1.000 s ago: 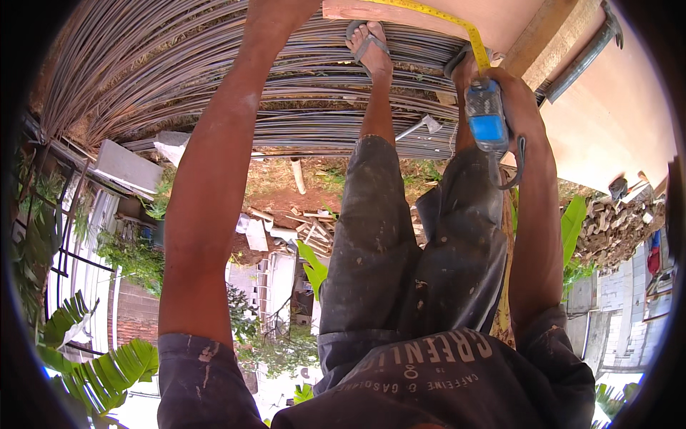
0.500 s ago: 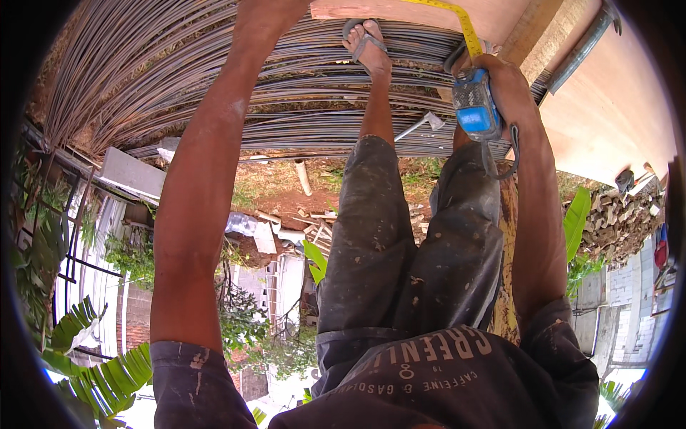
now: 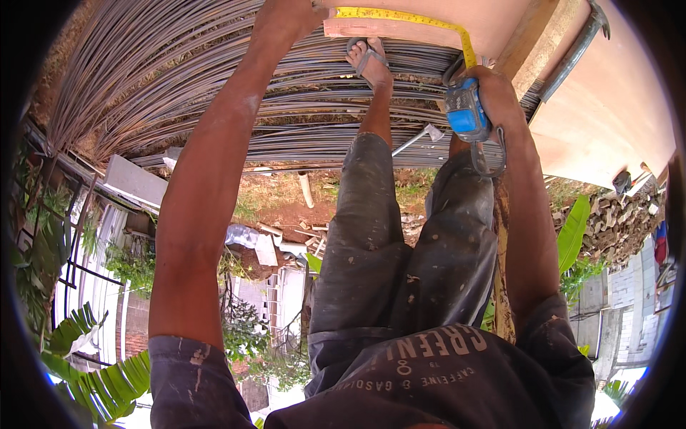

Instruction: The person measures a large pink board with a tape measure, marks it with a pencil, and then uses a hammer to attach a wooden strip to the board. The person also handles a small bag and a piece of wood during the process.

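My right hand [image 3: 494, 96] is wrapped round a blue and grey tape measure [image 3: 466, 114], its wrist strap hanging below. From the case a yellow blade [image 3: 400, 14] bends upward and runs left along a reddish wooden board [image 3: 386, 28]. At the board's left end my left hand [image 3: 291, 20] has its fingers closed at the tip of the blade; the upper edge of the view cuts part of that hand off. The board lies above the steel rods, near my sandalled foot [image 3: 370, 58].
Long steel rods [image 3: 179, 93] cover the ground underfoot. A dark metal bar with a hooked end [image 3: 575, 53] lies by a timber beam [image 3: 532, 36] on plywood sheets [image 3: 614, 107]. A metal-handled tool [image 3: 420, 139] rests on the rods. Wood scraps [image 3: 618, 222] are heaped at the right.
My left hand has shifted slightly right, and more of the yellow blade along the board now shows. My right hand with the tape measure has moved a little left.
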`<state>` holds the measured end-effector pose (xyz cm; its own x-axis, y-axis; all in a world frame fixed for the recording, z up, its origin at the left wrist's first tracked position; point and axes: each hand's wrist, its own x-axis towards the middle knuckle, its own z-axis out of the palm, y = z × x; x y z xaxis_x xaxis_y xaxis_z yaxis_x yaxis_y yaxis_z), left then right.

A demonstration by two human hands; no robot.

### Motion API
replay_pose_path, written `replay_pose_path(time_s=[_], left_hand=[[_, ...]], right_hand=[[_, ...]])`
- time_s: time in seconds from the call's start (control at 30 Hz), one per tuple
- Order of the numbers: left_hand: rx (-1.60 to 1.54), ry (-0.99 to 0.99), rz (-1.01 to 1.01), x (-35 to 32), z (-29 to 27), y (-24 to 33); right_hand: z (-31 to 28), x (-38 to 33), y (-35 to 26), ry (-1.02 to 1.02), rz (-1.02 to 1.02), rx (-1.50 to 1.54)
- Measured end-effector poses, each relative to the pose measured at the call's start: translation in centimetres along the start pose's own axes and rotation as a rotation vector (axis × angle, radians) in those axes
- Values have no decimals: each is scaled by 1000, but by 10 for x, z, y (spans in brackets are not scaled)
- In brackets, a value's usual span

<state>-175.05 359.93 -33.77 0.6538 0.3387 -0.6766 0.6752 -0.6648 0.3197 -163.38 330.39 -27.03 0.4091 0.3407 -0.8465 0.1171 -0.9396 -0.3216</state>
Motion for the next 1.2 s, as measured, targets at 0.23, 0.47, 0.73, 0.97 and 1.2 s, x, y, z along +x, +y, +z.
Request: replay_pose_path(time_s=[0.23,0.47,0.73,0.97,1.2], left_hand=[[-71,-174,-34,9,4,-18],[-105,-75,-244,1,11,2],[-121,-140,-373,-11,5,21],[-281,-26,-304,-13,13,0],[-526,-209,-284,-1,-3,-17]], right_hand=[[11,6,8,102,-152,-174],[13,13,20,153,-229,-122],[15,24,36,49,195,236],[6,19,26,51,82,122],[-53,19,-18,38,151,174]])
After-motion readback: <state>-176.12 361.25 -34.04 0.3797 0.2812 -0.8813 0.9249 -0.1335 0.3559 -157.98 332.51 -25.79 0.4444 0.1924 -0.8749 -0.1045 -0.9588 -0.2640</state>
